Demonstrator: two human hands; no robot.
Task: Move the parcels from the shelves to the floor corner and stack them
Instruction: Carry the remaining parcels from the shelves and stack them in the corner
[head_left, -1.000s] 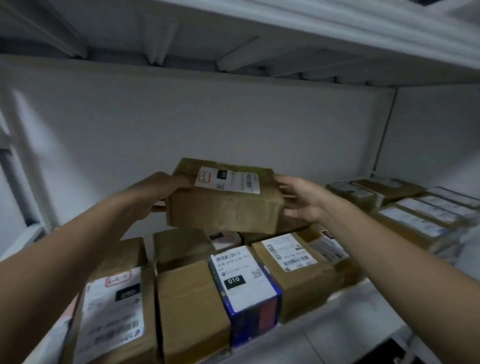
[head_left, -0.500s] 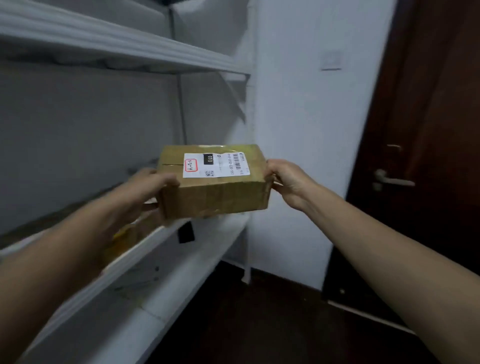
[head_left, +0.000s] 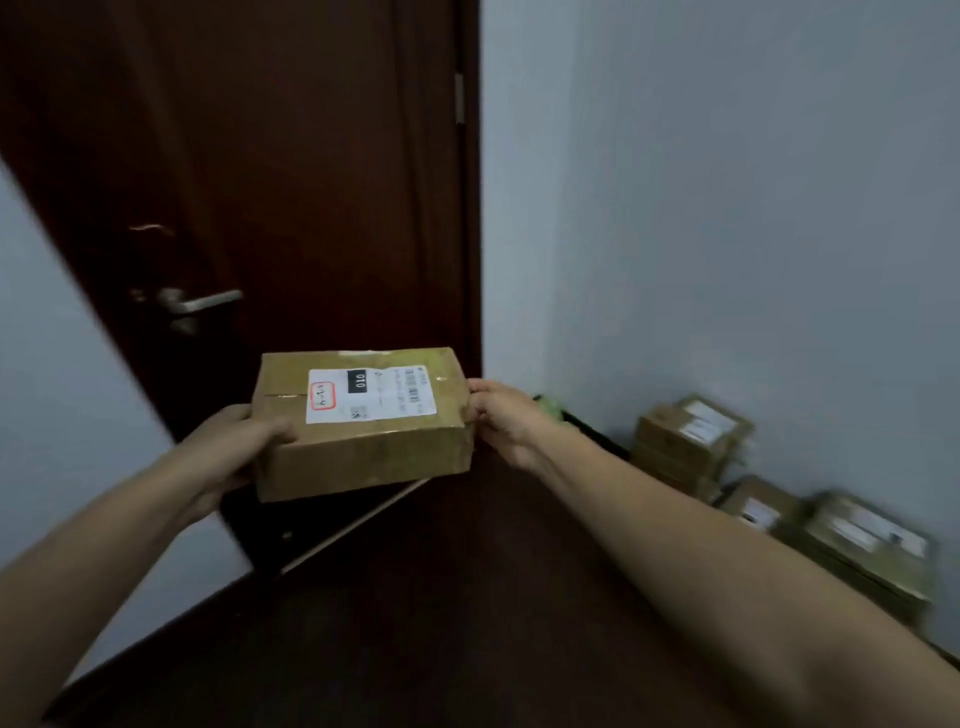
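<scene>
A pale grey painted wall (head_left: 727, 208) fills the right side of the view and meets a tall dark brown wooden door (head_left: 291, 156) at a corner. The door stands shut in its frame. Below both lies a dark brown floor (head_left: 441, 623).

On that floor, against the foot of the wall at the right, sits a group of brown labelled cardboard parcels (head_left: 691, 441). The ones nearest the corner are stacked one on another, and lower boxes lie beside them further along the wall. They are blurred, so their number is hard to tell.

A taped brown cardboard parcel (head_left: 363, 452) is held up in the air in front of the door, well apart from the group on the floor. It is roughly level, with its top face toward the camera.

The left hand (head_left: 234, 441) grips the parcel's left end, its thumb curled over the top edge. The right hand (head_left: 504, 421) grips the right end, its fingers pressed against that side. Both bare forearms reach in from the lower corners.

A white rectangular shipping label (head_left: 371, 395) lies on the parcel's top face. It carries a black patch reading 010, a red-outlined box and barcodes.

A silver metal lever handle (head_left: 200, 304) juts from the door at the left.
</scene>
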